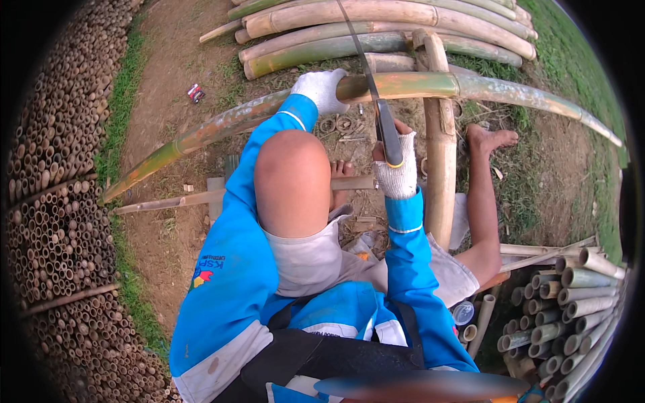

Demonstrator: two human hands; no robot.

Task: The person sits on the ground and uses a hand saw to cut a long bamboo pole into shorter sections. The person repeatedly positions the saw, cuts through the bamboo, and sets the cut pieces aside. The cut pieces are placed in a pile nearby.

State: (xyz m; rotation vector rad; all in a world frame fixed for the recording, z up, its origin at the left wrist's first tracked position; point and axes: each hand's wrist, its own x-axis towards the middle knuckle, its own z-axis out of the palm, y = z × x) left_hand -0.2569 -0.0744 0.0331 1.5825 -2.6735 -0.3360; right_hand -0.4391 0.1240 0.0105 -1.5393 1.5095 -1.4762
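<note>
long bamboo pole [416, 86] lies across the view, long axis left-low to right, propped on an upright bamboo post [440, 161]. left hand [322, 89] grip clamped on the pole. right hand [396, 168] grip clamped on the saw [376, 101] handle, blade crossing the pole, pointing away.

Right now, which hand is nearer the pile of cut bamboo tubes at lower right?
Right. The right hand grips the saw closer to the tube pile; the left hand holds the long bamboo pole, farther away.

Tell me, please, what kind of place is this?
Probably an outdoor bamboo-working yard. Cut bamboo tubes are stacked beside bare ground, long poles lie ahead, and the right hand holds a saw across a pole steadied by the left hand.
</note>
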